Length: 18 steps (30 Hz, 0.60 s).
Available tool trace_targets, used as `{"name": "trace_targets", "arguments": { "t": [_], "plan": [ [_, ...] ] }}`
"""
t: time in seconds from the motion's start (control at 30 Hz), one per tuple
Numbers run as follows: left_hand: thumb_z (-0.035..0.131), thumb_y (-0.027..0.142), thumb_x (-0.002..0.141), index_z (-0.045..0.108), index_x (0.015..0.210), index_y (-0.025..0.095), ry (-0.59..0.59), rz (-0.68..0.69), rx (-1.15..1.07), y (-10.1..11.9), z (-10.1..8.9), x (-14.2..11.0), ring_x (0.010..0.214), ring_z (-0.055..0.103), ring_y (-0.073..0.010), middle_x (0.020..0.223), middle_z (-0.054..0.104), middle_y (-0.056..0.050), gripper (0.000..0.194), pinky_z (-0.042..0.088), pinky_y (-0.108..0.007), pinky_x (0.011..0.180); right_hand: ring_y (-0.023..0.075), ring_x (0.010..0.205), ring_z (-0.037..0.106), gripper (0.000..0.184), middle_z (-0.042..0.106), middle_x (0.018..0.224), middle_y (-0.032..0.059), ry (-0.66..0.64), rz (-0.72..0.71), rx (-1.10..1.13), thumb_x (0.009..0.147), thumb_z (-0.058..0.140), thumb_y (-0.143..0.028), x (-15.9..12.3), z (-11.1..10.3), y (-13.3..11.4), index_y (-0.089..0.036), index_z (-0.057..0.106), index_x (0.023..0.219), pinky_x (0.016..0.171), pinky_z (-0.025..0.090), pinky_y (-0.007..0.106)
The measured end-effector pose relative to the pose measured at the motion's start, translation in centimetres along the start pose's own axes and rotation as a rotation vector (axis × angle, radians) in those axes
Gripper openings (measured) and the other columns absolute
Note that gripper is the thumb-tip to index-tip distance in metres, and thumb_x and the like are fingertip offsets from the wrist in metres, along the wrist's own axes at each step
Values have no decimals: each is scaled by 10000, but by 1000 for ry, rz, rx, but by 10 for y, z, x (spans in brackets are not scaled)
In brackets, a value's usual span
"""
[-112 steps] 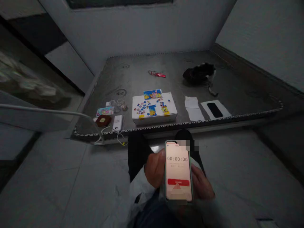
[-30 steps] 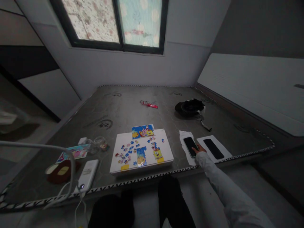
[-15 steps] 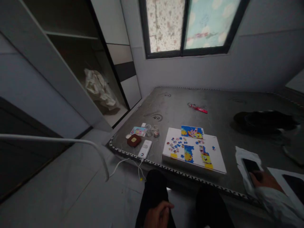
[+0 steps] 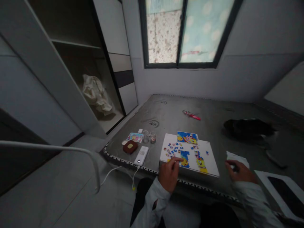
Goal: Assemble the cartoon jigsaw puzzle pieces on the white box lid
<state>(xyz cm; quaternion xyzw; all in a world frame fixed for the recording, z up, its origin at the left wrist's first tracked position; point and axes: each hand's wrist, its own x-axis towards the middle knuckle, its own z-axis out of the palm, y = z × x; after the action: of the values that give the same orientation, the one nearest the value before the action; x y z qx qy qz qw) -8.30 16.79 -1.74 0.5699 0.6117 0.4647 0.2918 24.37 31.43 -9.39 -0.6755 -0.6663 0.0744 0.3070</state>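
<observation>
My left hand [image 4: 169, 174] is at the front edge of a white box [image 4: 163, 161], its index finger stretched out over a partly joined cartoon jigsaw section [image 4: 184, 158]. Nothing shows in its grasp. A second joined section [image 4: 199, 159] lies to the right, and loose puzzle pieces [image 4: 174, 147] are scattered at the left. A cartoon picture card [image 4: 187, 138] rests along the box's far edge. My right hand [image 4: 241, 172], slightly blurred, is right of the box over a white sheet [image 4: 239, 159]. Its fingers are curled, with something dark beneath them that I cannot make out.
Left of the box are a white power bank [image 4: 142, 155] with a cable, a brown case [image 4: 130, 147], small clear jars [image 4: 152, 138] and a cartoon card [image 4: 135, 137]. Farther back lie a red item [image 4: 192, 115] and a dark bundle [image 4: 249, 127]. A white pipe [image 4: 71, 148] curves at left.
My left hand has risen from my lap to the jigsaw. My right hand has shifted left; the dark phone seen under it before no longer shows clearly. The view has tilted slightly.
</observation>
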Motion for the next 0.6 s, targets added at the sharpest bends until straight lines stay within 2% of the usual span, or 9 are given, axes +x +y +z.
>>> {"name": "trace_targets", "arguments": {
  "t": [0.03,0.13,0.27,0.43,0.6],
  "plan": [
    [356,376,979,685,1141,175,22,15,-9,1,-2,13,573,514,-135,603,559,12,418,361,-243,576,205,669,625,443,688,937,77,-8,14,27,695,475,-572,2,-4,-16,-237,680,901,631,488,359],
    [369,406,974,668,1155,157,76,61,-31,0,-9,49,581,508,-123,622,539,22,429,351,-228,562,181,709,624,399,695,974,62,72,42,91,765,461,-526,8,-11,-52,-231,681,919,704,468,336],
    [376,424,963,657,1166,184,163,104,21,-8,-22,93,596,528,-127,626,536,29,422,359,-225,562,204,744,632,389,699,857,55,137,140,167,773,488,-531,24,-8,-71,-232,694,912,707,459,328],
    [349,408,956,656,1167,220,170,20,253,-37,-39,140,587,548,-147,606,564,24,416,353,-241,562,212,760,647,416,715,854,53,187,185,246,766,501,-559,54,12,-53,-236,709,925,712,461,328],
    [364,418,947,657,1136,241,6,-82,445,-79,-49,163,706,626,-178,704,657,8,392,400,-269,655,219,764,654,460,730,874,74,81,156,288,735,548,-595,62,63,-9,-208,724,913,624,463,295]
  ]
}}
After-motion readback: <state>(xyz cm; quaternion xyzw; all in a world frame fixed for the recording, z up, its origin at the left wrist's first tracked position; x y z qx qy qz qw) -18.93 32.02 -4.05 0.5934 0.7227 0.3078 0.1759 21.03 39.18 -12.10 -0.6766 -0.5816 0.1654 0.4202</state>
